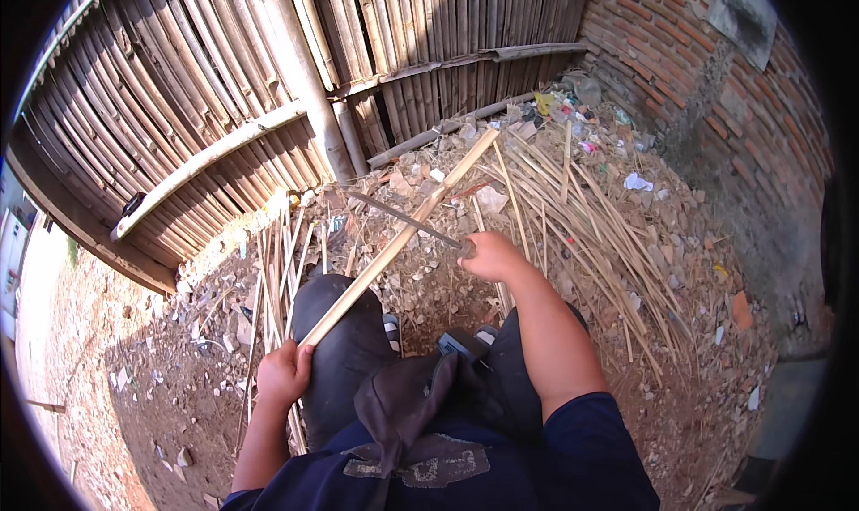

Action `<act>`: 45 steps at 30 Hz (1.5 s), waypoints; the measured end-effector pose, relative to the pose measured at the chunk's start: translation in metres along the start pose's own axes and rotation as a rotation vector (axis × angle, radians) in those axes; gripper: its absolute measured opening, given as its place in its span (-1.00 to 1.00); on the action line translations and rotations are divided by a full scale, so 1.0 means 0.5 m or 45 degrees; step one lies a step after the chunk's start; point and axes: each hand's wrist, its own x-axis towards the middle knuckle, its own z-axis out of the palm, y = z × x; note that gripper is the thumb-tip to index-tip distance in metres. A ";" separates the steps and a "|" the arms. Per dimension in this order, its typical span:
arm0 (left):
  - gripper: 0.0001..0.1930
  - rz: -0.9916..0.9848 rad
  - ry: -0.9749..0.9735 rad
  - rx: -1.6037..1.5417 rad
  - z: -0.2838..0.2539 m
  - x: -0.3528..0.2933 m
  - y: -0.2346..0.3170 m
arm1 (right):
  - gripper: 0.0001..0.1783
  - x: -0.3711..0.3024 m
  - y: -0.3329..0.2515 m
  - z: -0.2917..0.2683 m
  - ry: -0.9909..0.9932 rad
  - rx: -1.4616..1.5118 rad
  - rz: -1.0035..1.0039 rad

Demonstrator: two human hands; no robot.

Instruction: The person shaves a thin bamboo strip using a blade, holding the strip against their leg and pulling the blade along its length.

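My left hand (283, 375) is closed around the near end of a long, pale bamboo strip (358, 287). The strip slants up and away to the right, past my left knee. In my right hand (494, 257) is the handle of a long-bladed knife (380, 207), mostly covered by my fingers. Its dark, narrow blade points to the far left and crosses the strip at about its middle. I cannot tell how deep the edge sits against the bamboo.
Many split bamboo strips (591, 234) lie in a heap on the right, and a smaller bunch (273, 269) lies left of my knee. Rubble and litter cover the ground. Ahead stands a bamboo wall (224, 72); a brick wall (662, 28) rises at the right.
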 end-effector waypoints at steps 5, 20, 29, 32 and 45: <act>-0.55 -0.018 0.003 -0.043 0.014 -0.002 -0.014 | -0.48 -0.030 -0.046 -0.025 -0.047 0.099 0.043; -0.58 0.056 0.037 -0.078 0.018 -0.002 -0.018 | -0.47 -0.003 0.002 0.005 0.060 0.034 -0.082; -0.57 0.040 0.025 -0.050 0.019 0.001 -0.017 | -0.46 -0.021 -0.019 -0.020 0.077 0.002 -0.057; -0.57 0.030 0.023 -0.058 0.020 -0.001 -0.019 | -0.40 -0.029 -0.033 -0.038 -0.023 0.029 0.023; -0.55 0.029 0.073 -0.025 0.023 -0.010 -0.013 | -0.51 -0.047 -0.036 -0.048 0.161 -0.051 0.152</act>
